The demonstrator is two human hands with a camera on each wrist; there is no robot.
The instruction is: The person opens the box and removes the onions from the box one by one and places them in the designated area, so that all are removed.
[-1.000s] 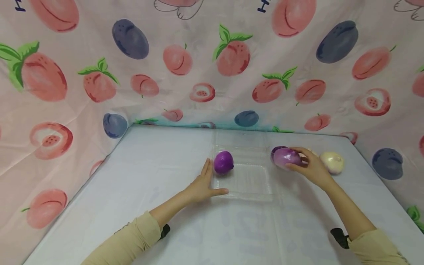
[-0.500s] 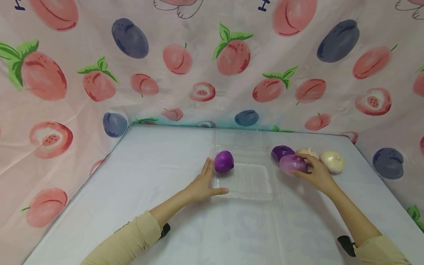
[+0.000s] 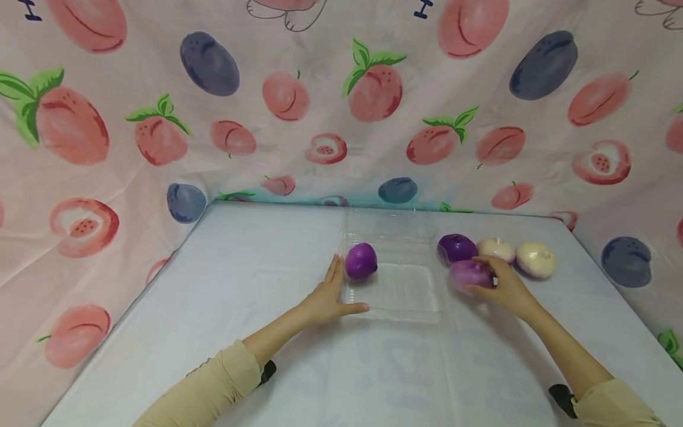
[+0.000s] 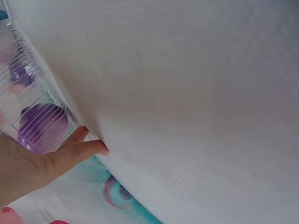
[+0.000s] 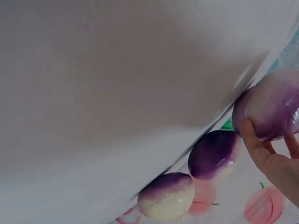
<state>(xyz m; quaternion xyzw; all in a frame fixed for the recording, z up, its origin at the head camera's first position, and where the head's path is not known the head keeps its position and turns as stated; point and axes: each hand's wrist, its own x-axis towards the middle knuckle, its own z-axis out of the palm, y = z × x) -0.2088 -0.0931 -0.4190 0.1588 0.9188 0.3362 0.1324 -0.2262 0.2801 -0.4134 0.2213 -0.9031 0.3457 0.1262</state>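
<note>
A clear plastic container with its lid folded back stands mid-table, a purple onion inside at its left. My left hand rests at the container's left front corner, fingers straight along the side and thumb along the front edge. In the left wrist view the onion shows through the ribbed wall beside my hand. Right of the container, my right hand grips a purple onion between thumb and fingers. The right wrist view shows this onion's paler side against my fingers.
Behind the gripped onion lies a dark purple onion. Two whitish onions sit to its right, in a row. The white-covered table meets a fruit-printed cloth at its back and sides.
My right hand has moved the gripped onion slightly right and toward me, uncovering the dark purple onion and a whitish one behind it. My left hand has stayed in place.
</note>
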